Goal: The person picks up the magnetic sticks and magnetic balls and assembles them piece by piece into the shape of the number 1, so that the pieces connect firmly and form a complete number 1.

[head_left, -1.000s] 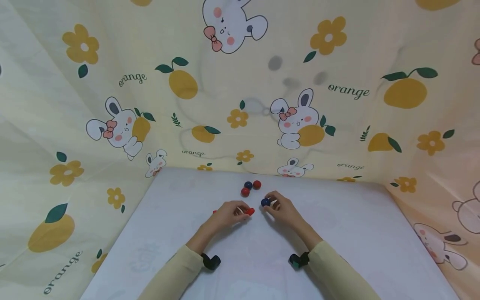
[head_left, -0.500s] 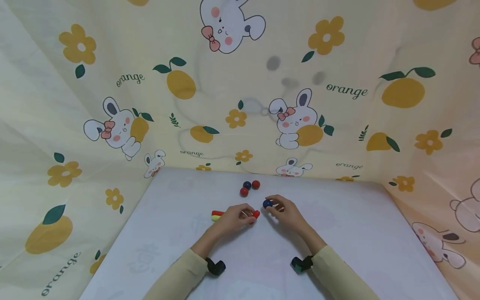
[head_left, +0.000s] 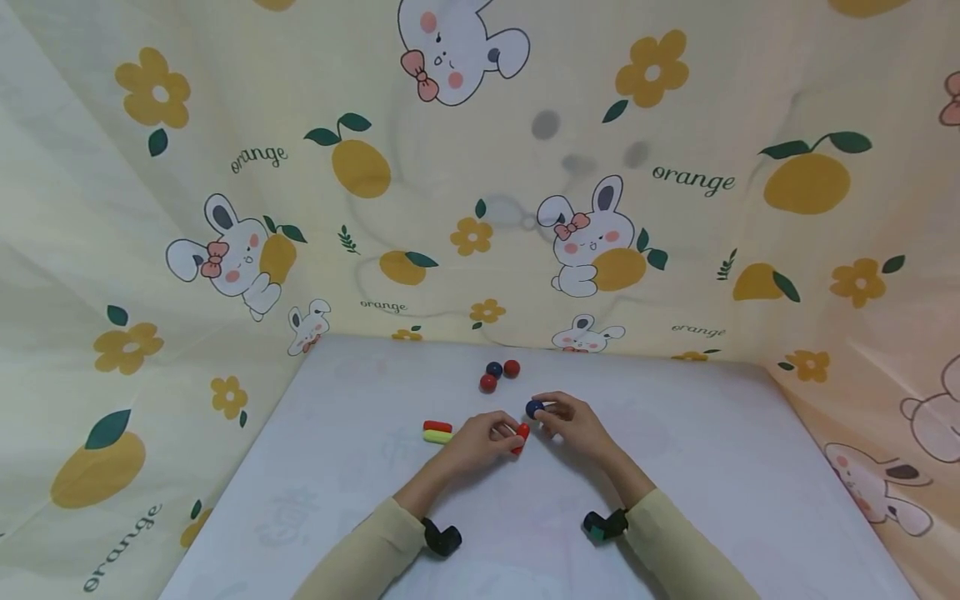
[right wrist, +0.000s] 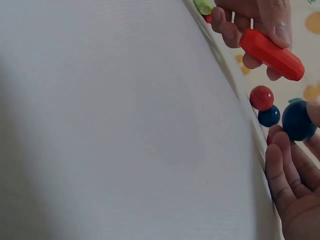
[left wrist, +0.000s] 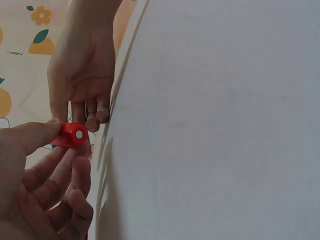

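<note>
My left hand [head_left: 482, 442] pinches a short red rod [right wrist: 272, 56] between thumb and fingers. The rod is faceted with rounded ends, and a pale round dot shows on one end in the left wrist view. Just to the right, my right hand [head_left: 576, 423] holds a dark blue ball [right wrist: 298, 121] at its fingertips. Rod and ball are close but apart, both above the white table. Behind the hands, a blue ball [head_left: 494, 370] sits between two red balls [head_left: 488, 383]. Left of my left hand lie a red rod [head_left: 437, 427] and a yellow-green rod [head_left: 437, 437], side by side.
The white table [head_left: 360, 517] runs back to a hanging cloth [head_left: 435, 208] printed with rabbits and oranges, which also rises on both sides. A black wrist camera [head_left: 442, 540] sits at the left sleeve, another black camera [head_left: 604, 527] at the right.
My left hand has moved right and slightly nearer, turning its red rod more upright in the head view. The two lying rods have come into sight. The right hand has barely shifted.
</note>
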Demonstrator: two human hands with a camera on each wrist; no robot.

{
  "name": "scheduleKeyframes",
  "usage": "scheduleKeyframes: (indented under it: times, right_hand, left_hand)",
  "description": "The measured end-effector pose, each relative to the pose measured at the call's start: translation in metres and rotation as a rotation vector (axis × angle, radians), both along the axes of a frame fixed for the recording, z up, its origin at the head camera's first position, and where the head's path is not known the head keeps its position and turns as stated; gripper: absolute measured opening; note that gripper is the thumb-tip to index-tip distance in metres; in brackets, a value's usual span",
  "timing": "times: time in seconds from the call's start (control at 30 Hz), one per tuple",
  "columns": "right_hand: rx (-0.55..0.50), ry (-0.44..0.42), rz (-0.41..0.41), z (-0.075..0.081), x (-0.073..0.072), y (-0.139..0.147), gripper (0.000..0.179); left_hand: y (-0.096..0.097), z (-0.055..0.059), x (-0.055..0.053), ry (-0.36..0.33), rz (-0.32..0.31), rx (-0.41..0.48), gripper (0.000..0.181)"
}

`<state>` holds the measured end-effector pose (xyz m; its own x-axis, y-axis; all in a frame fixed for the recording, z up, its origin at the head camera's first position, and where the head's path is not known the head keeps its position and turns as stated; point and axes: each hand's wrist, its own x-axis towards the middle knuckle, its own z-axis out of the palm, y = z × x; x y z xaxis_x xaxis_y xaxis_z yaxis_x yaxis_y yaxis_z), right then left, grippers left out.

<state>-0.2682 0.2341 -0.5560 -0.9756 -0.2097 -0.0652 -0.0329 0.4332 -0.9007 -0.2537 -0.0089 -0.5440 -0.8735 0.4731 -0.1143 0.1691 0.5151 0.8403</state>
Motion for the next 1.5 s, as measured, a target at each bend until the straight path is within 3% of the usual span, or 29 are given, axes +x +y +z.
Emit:
scheduleKeyframes:
  times: [0.37,0.93,1.2,1.5]
  right_hand:
    - [-0.09,-0.086,0.002,-0.006,-0.007,0.007,0.042]
    - [-0.089,-0.071,0.014,-0.006,-0.005,0.008,0.045]
    - [-0.118,-0.09,0.016,-0.006,-0.003,0.007,0.045]
    - [-0.105,-0.103,0.02,-0.008,-0.005,0.01,0.045]
  left_hand:
    - [0.013,-0.008,-0.002,-0.001,0.024,0.012,0.03]
    - [0.024,-0.016,-0.01,-0.034,0.066,0.045,0.034]
    - [0.027,-0.016,-0.011,-0.091,0.081,0.075,0.036]
    - [0.029,-0.013,-0.009,-0.086,0.088,0.089,0.038]
